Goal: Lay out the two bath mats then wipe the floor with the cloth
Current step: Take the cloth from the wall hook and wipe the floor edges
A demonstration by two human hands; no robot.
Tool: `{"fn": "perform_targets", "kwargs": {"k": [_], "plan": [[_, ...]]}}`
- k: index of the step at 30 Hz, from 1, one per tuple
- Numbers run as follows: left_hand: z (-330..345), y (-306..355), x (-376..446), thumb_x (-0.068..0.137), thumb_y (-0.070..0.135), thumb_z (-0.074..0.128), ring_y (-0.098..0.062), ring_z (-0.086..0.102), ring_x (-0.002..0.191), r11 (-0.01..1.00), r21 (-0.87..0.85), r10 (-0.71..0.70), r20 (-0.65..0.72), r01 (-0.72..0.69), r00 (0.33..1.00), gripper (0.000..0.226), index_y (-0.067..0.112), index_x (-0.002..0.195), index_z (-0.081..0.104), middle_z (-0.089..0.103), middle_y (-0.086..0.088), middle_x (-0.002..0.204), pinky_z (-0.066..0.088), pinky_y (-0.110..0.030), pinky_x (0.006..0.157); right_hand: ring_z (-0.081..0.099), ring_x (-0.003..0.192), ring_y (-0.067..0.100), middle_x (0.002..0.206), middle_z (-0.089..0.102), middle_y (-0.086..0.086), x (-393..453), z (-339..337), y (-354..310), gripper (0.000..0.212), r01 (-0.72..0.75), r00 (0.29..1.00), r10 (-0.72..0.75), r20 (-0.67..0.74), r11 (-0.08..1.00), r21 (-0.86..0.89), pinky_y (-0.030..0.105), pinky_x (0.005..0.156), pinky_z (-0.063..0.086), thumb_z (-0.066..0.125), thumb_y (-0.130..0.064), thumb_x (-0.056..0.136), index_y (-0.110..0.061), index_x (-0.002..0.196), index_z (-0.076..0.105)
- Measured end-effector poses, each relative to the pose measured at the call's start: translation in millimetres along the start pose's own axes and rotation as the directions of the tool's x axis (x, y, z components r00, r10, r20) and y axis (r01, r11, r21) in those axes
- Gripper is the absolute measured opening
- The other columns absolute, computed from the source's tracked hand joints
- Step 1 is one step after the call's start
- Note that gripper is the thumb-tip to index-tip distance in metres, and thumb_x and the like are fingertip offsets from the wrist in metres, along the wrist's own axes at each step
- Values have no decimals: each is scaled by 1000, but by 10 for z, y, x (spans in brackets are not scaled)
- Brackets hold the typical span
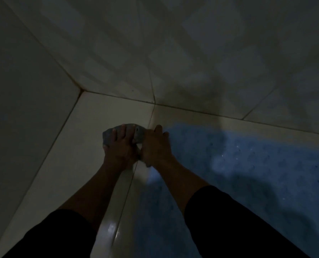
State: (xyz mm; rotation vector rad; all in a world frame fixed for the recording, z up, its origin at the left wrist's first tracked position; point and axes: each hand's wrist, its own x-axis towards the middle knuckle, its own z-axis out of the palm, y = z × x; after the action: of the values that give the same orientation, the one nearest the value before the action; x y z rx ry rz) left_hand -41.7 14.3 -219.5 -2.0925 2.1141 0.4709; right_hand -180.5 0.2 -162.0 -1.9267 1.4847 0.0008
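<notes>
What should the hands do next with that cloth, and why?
Probably slide the cloth along the pale floor tile toward the corner. Both hands are already on it: the left hand presses it flat against the floor, and the right hand rests on its edge. A blue bath mat already lies beside them, so wiping seems the step left.
</notes>
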Motion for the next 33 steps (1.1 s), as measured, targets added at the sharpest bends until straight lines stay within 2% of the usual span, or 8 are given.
{"fn": "perform_targets", "kwargs": {"k": [4, 11, 14, 18, 20, 23, 27, 33], "plan": [[-71, 20, 79, 81, 57, 21, -46, 8, 149, 999, 51, 1, 89, -6, 996, 85, 8, 147, 41, 19, -14, 163, 4, -58, 118, 43, 117, 39, 132, 41, 15, 175, -154, 14, 33, -68, 997, 68, 29, 998, 3, 43, 92, 46, 63, -16, 88, -12, 120, 57], [-306, 152, 258, 81, 45, 30, -52, 40, 135, 997, 22, -69, 96, 67, 993, 75, 3, 140, 50, 46, -23, 148, 34, -69, 106, 38, 125, 35, 131, 51, 14, 436, -377, 72, 46, 31, 996, -14, 86, 979, -199, 46, 105, 37, 71, -20, 86, -8, 126, 53], [-335, 101, 510, 72, 38, 39, -55, 65, 102, 998, -58, 17, 163, -8, 987, 67, -4, 114, 69, 69, -25, 117, 53, -69, 76, 34, 132, 35, 133, 53, 13, 609, -464, 117, 49, 93, 989, -54, 141, 954, -283, 49, 112, 29, 71, -20, 86, -7, 129, 51], [-403, 48, 694, 67, 58, 6, -42, 18, 149, 997, 64, 27, 153, -37, 988, 102, 7, 154, 25, 24, -16, 161, 14, -55, 121, 31, 134, 36, 140, 47, 11, 766, -414, 229, 60, 107, 990, -74, 117, 942, -318, 51, 111, 27, 71, -27, 84, -13, 134, 42], [-413, 58, 654, 77, 52, 13, -40, 6, 151, 999, -31, -6, 172, 11, 985, 91, 8, 155, 15, 12, -14, 164, 3, -52, 123, 33, 132, 38, 141, 41, 14, 725, -385, 264, 74, 83, 992, -58, 109, 967, -241, 51, 111, 27, 79, -26, 76, -13, 137, 38], [-389, 8, 592, 81, 24, 48, -55, 44, 128, 965, -260, 46, 12, -42, 999, 61, -8, 132, 54, 52, -34, 137, 31, -71, 108, 38, 129, 39, 139, 40, 18, 594, -400, 275, 57, 70, 997, -71, -1, 986, -154, 47, 109, 36, 66, -12, 87, -10, 136, 37], [-605, 72, 592, 79, 22, 56, -38, 67, 97, 933, -359, -23, -79, -6, 997, 37, 1, 108, 67, 70, -22, 103, 52, -38, 84, 34, 133, 42, 139, 42, 18, 442, -506, 197, 49, 134, 975, -179, -129, 945, -298, 47, 95, 48, 49, -12, 96, -8, 142, 33], [-882, 605, 623, 98, 30, 49, -37, 57, 120, 925, -377, -25, -174, -43, 984, 38, 18, 133, 56, 61, -15, 132, 47, -42, 97, 43, 126, 41, 137, 48, 15, 229, -955, 515, 53, 167, 940, -290, -179, 849, -501, 49, 82, 50, 27, -21, 94, -16, 146, 33]]}}
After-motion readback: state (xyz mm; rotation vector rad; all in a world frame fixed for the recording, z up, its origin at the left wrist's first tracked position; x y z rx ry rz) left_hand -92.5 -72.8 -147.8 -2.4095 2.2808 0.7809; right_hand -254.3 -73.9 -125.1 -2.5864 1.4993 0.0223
